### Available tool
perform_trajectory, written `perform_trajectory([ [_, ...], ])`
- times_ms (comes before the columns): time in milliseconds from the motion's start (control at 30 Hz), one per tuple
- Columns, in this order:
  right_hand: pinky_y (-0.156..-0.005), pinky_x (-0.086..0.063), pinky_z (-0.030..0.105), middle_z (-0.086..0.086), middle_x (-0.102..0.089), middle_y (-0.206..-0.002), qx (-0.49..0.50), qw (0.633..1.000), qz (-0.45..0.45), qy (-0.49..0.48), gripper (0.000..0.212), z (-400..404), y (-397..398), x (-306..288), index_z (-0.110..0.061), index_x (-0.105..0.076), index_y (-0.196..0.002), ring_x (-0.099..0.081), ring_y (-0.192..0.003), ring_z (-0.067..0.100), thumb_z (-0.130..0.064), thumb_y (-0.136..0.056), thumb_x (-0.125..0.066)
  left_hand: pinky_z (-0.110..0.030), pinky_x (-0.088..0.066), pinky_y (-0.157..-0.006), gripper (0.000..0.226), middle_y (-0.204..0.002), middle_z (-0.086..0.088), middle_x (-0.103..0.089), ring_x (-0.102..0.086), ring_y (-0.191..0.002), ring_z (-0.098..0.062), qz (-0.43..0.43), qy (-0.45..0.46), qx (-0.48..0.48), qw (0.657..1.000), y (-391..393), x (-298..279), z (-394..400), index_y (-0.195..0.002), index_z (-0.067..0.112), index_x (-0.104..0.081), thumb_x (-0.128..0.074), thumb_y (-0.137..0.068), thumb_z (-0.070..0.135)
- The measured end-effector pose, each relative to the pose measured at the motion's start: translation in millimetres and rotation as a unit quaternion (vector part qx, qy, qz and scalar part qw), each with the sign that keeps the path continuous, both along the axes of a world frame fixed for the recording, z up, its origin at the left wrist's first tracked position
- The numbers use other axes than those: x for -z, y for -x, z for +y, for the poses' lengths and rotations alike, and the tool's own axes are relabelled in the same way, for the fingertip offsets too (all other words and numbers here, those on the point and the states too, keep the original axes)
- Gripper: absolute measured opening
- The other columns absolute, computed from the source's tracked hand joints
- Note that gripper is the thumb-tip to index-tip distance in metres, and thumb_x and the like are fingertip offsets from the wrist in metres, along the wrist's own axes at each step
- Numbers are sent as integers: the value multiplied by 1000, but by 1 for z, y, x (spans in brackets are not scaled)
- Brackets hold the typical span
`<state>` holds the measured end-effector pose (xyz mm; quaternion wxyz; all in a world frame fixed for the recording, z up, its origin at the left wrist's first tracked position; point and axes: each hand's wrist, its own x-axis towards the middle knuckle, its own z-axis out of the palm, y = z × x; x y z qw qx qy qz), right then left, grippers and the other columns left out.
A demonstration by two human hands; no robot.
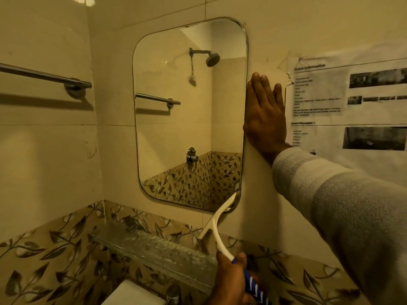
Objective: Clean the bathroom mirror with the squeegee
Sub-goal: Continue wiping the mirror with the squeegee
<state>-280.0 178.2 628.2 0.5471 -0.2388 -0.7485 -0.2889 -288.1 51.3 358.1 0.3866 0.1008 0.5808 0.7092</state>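
White squeegee (217, 221) in left hand (231, 280), below right hand (265, 115).

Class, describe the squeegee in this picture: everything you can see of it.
The squeegee has a cream, plastic-looking curved neck and blade bar, with a blue, white-striped grip. The left hand holds that grip. It tilts up and right; the blade's upper end lies at the mirror's lower right corner, its lower end reaching below the frame over the wall.

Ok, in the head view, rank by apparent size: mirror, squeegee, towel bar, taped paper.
1. mirror
2. paper, cut off by the frame edge, so probably bigger than it shows
3. towel bar and squeegee: too close to rank; the bar is cropped and the squeegee is nearer the camera.
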Motion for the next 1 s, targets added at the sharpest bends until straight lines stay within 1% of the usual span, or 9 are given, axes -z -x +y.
perform_trajectory([
  [200,-125,0,47,14,-9,-165,6,1000,-7,4,72,0,-1,1,-4,-17,-156,-4,-153,29,-9,-91,-49,-38,-41,-103,61,-130,-20,-53,-53,-120,-34,72,79,29,994,-8,-2,3,-149,3,-26,-57,-96,7],
  [367,-124,2,45,14,-9,-165,7,1000,-3,-1,70,0,0,0,-4,-17,-156,-4,-153,29,-8,-93,-45,-37,-41,-104,61,-134,-20,-52,-53,-123,-33,73,89,24,993,-5,-1,4,-147,2,-27,-59,-96,9],
  [467,-124,2,46,14,-9,-165,7,1000,-5,0,73,1,0,1,-5,-16,-156,-3,-153,29,-8,-91,-48,-35,-43,-99,58,-127,-20,-55,-56,-115,-33,79,94,28,992,-1,0,2,-145,0,-30,-59,-96,9],
  [567,-125,-1,48,14,-9,-165,3,1000,-5,-2,74,2,0,1,-4,-16,-156,-3,-153,30,-9,-90,-49,-33,-46,-89,54,-98,-11,-55,-57,-87,-24,74,86,44,993,1,-2,-2,-143,-1,-32,-59,-96,9],
  [633,-125,-2,49,15,-10,-164,-3,1000,-4,-2,73,2,0,1,-4,-18,-156,-5,-153,30,-9,-90,-50,-32,-49,-86,56,-99,-12,-55,-58,-86,-23,69,77,44,994,2,-2,-3,-144,-1,-32,-59,-96,8],
  [700,-125,-2,48,14,-11,-164,-3,1000,-4,-1,72,2,0,1,-4,-18,-156,-5,-153,30,-9,-91,-49,-26,-55,-66,54,-96,-12,-56,-60,-79,-23,52,54,43,996,1,-4,-6,-143,0,-33,-58,-96,5],
  [767,-125,-1,48,14,-10,-165,-1,1000,-2,-2,68,1,0,2,-4,-18,-156,-5,-153,29,-8,-93,-44,-22,-49,-43,46,-85,-12,-54,-58,-64,-21,29,30,47,998,-1,-6,-12,-139,3,-36,-55,-97,4],
  [867,-125,-2,48,14,-11,-165,-4,1000,1,-3,64,1,1,2,-4,-18,-156,-5,-153,29,-7,-95,-39,-32,-56,-50,35,-83,-16,-59,-62,-52,-23,-3,1,64,998,-6,-5,-21,-133,11,-39,-51,-100,12],
  [1000,-125,-2,48,14,-12,-164,-5,1000,3,0,63,3,2,1,-4,-19,-156,-7,-153,30,-9,-96,-38,-44,-61,-68,37,-99,-20,-60,-65,-63,-26,10,13,89,996,-8,-7,-29,-136,17,-35,-49,-101,21],
])
